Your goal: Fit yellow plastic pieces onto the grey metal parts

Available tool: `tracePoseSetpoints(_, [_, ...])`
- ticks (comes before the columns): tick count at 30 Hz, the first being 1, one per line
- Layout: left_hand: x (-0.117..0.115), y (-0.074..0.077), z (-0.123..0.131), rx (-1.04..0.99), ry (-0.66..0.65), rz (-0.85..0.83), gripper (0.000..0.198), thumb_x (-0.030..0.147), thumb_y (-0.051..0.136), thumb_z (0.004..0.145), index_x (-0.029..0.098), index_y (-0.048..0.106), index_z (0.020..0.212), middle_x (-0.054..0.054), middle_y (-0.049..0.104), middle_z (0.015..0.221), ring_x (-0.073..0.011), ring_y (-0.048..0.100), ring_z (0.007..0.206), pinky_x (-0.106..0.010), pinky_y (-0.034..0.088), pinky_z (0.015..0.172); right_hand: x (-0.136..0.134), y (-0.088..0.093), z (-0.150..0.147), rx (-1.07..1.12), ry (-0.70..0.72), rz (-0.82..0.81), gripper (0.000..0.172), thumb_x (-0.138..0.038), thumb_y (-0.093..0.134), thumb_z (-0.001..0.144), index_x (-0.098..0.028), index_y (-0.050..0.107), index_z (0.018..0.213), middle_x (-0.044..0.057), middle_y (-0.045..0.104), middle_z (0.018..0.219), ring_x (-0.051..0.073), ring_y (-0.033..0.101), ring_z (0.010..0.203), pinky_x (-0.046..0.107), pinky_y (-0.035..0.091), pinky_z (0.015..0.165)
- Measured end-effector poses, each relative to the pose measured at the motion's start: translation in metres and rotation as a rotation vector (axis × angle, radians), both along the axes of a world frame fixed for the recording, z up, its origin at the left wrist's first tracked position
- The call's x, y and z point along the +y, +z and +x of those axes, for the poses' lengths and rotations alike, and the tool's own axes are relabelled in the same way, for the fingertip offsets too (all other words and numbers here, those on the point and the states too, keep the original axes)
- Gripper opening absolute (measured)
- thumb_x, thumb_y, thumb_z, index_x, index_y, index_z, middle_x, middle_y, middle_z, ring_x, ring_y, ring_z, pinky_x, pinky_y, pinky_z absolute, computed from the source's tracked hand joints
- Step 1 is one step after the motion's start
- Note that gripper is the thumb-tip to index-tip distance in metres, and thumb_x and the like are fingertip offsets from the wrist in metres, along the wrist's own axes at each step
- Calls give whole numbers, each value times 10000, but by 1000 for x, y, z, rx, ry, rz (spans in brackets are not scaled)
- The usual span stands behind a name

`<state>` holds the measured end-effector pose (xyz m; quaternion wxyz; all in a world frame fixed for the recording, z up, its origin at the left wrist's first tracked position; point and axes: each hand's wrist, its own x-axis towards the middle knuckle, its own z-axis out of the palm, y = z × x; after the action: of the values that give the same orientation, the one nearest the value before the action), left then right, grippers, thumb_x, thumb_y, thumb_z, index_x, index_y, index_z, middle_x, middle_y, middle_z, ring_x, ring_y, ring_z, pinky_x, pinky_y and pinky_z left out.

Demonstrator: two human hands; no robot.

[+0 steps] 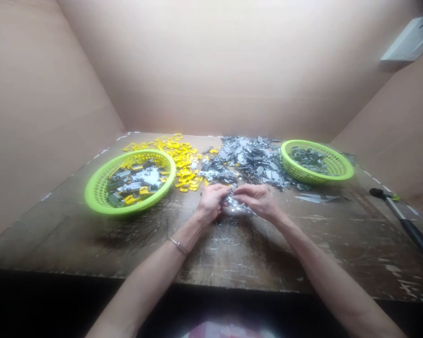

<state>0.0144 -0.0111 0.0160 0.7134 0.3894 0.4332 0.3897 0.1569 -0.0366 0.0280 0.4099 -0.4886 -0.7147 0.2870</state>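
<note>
My left hand and my right hand meet at the middle of the worn table, fingers curled around a small cluster of grey metal parts held between them. Just behind the hands lies a heap of grey metal pieces and, to its left, a scatter of yellow plastic pieces. A thin bracelet circles my left wrist.
A green basket with grey and yellow parts stands at the left. A second green basket with dark grey parts stands at the right. A black-handled tool lies near the right edge. Cardboard walls enclose the table.
</note>
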Motion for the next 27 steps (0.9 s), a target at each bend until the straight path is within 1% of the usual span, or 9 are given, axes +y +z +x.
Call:
tracePoseSetpoints(2, [0,0,-1,-30,-30,8,306,391,590,561,131,543,716,42,440,436,-29,336,295,-152,167,284,0,2,2,99,3,-91,162,-273,551,641,-150,626,717,-1,574,579,83,480,488,205,384,485])
tracePoseSetpoints(4, [0,1,-3,-77,-83,27,334,380,572,584,131,551,805,40,444,436,-30,328,292,-156,178,286,0,4,4,211,-26,-192,180,-274,568,623,-138,624,727,-3,565,552,76,461,452,201,371,443])
tracePoseSetpoints(6, [-1,4,-4,-125,-134,50,365,328,571,596,137,540,906,33,465,462,-33,348,311,-159,204,297,0,8,6,310,-62,-263,187,-272,588,603,-127,625,714,-7,552,519,67,444,429,194,356,417])
tracePoseSetpoints(8, [-2,7,-6,-148,-162,67,384,274,575,595,142,529,953,23,483,499,-42,391,352,-161,238,315,0,10,7,374,-77,-292,178,-262,603,589,-119,627,691,-11,543,499,61,436,426,188,349,413])
tracePoseSetpoints(10, [-4,10,-6,-154,-180,79,375,248,579,591,138,535,946,17,489,515,-51,420,386,-164,266,333,0,10,7,412,-79,-298,179,-265,611,581,-117,630,680,-12,540,494,59,434,429,186,346,414])
tracePoseSetpoints(13, [-6,12,-4,-155,-186,98,362,241,593,579,118,544,916,18,487,501,-49,420,387,-168,287,347,0,11,6,424,-96,-302,211,-297,623,566,-120,632,682,-12,539,504,59,432,435,191,346,420])
tracePoseSetpoints(17, [-6,8,-2,-162,-154,137,361,250,603,574,105,523,895,18,496,495,-47,418,374,-170,305,352,-1,13,7,402,-122,-276,237,-320,631,554,-121,633,684,-2,556,552,66,442,478,198,353,458])
tracePoseSetpoints(21, [-5,4,-1,-125,-150,164,288,252,603,578,115,499,809,26,488,484,-49,429,377,-161,302,354,-2,16,8,370,-128,-222,218,-314,629,557,-122,631,660,9,568,602,81,460,533,207,358,499])
tracePoseSetpoints(27, [-3,2,1,-149,-137,174,253,234,613,562,119,474,740,33,478,479,-56,446,385,-157,280,348,-2,14,7,383,-104,-216,184,-287,629,566,-125,630,653,1,553,586,74,444,521,202,344,486])
